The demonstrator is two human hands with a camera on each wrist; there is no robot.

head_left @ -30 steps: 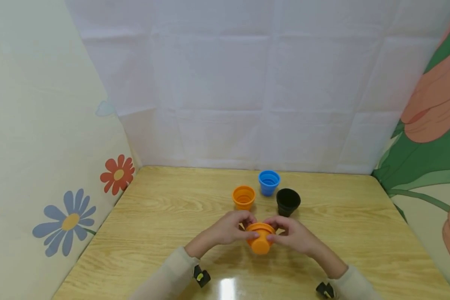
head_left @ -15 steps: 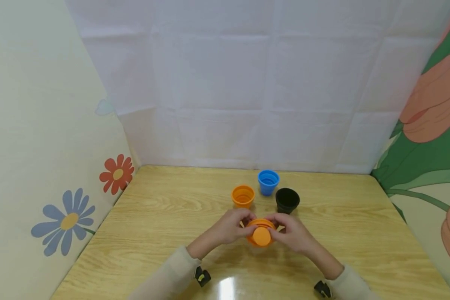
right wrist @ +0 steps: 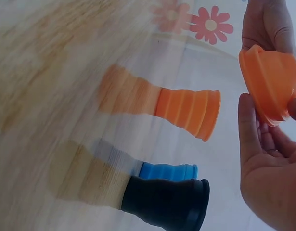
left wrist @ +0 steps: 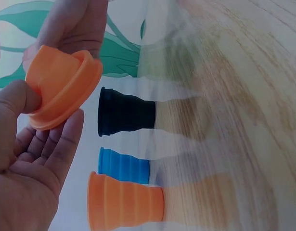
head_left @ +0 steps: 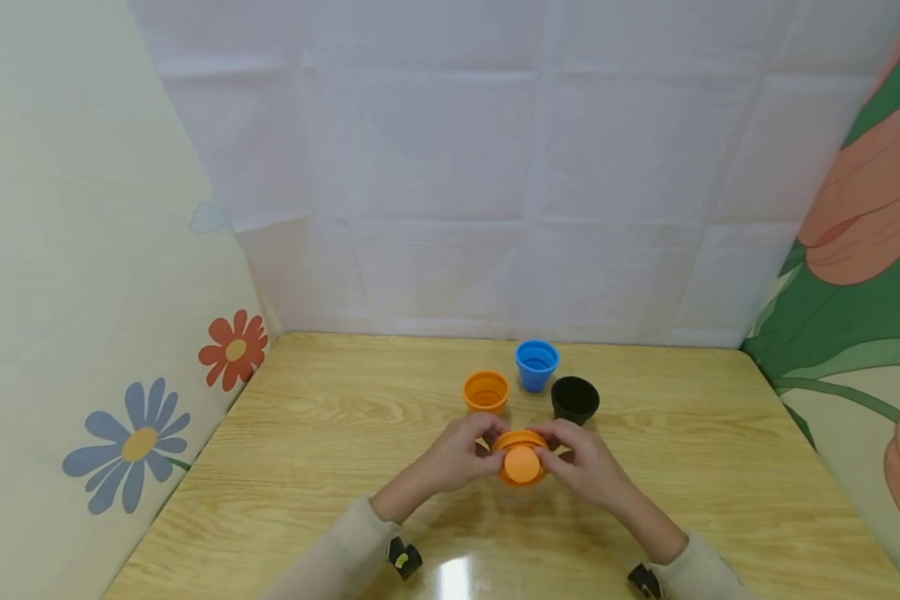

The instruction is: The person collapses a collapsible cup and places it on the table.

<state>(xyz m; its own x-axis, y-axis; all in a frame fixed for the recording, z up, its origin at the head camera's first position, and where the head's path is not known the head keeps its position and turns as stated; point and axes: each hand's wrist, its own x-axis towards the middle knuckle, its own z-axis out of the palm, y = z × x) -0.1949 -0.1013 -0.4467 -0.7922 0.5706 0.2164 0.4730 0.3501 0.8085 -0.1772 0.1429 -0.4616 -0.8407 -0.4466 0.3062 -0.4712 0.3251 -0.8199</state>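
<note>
Between my two hands is an orange collapsible cup, partly folded, held above the table with its round base turned toward the head camera. My left hand pinches its left side, thumb on the body and fingers under the rim. On the opposite side my right hand grips it the same way. The left wrist view shows the cup's wall bunched into a thick fold by the rim. A second orange cup, a blue cup and a black cup stand upright just beyond the hands.
The wood-grain table is glossy and mirrors the cups. A white cloth hangs along its back edge. Flower-printed panels flank it on the left and right.
The held cup has tipped so that its base faces the camera more, and its body looks shorter. Both hands have shifted slightly away from me. The standing cups stay put.
</note>
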